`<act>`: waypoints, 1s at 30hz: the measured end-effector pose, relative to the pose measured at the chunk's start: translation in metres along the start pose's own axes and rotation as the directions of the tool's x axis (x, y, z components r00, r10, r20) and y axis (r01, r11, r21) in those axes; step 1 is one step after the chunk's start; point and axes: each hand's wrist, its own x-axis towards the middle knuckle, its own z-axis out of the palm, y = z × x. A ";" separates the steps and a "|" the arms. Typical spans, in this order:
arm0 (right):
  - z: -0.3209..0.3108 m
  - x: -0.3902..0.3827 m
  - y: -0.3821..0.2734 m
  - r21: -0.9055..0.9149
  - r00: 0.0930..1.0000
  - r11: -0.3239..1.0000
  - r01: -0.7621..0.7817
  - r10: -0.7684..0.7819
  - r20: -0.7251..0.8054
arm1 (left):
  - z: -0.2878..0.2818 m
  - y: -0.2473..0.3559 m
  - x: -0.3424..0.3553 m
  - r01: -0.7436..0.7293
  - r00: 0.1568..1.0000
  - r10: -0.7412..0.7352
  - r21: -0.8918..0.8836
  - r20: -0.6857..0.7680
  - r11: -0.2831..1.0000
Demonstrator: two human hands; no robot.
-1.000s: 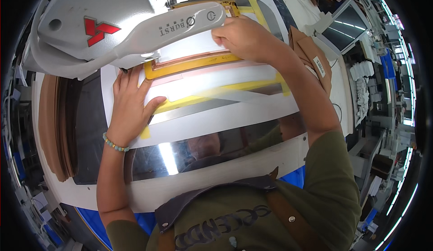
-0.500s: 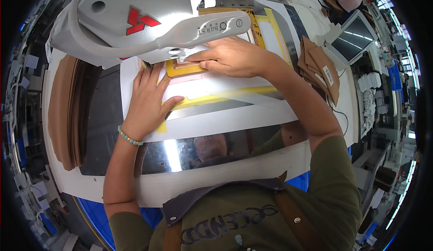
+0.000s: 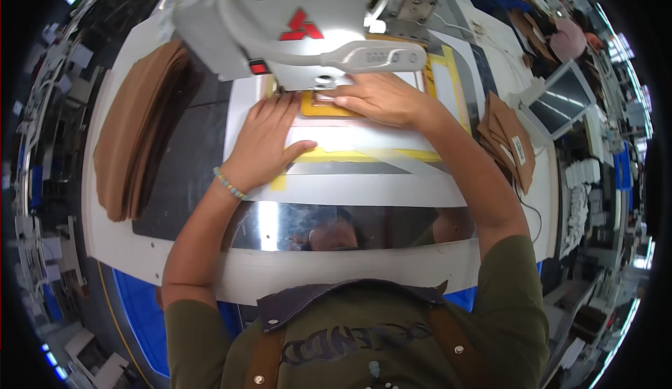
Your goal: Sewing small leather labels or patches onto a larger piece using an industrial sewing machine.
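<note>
My left hand (image 3: 264, 140) lies flat with its fingers spread, over a white sheet (image 3: 336, 189) edged with yellow tape. Its fingertips reach the near edge of a pale industrial sewing machine head (image 3: 280, 4). On the other side, my right hand (image 3: 385, 100) rests on a yellow frame-shaped clamp (image 3: 329, 110), thumb and fingers stretched out to the left. A pale lamp (image 3: 378, 57) on a bent neck hangs above that hand and hides part of it. I see nothing held in either hand.
A stack of brown pieces (image 3: 133, 137) lies at the left of the table. Several smaller brown pieces (image 3: 505, 140) lie at the right, beside a tilted screen (image 3: 562, 98). A shiny dark metal plate (image 3: 392, 224) runs along the near side.
The whole view has shifted, so the machine and table sit farther right and the stack shows more fully. Both hands stay in nearly the same place on the sheet and the clamp.
</note>
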 end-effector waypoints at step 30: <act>-0.001 -0.214 -0.051 0.109 0.832 0.929 -0.354 0.366 -0.418 | -0.088 -0.205 -0.105 0.462 0.843 -0.244 0.412 -0.480 0.785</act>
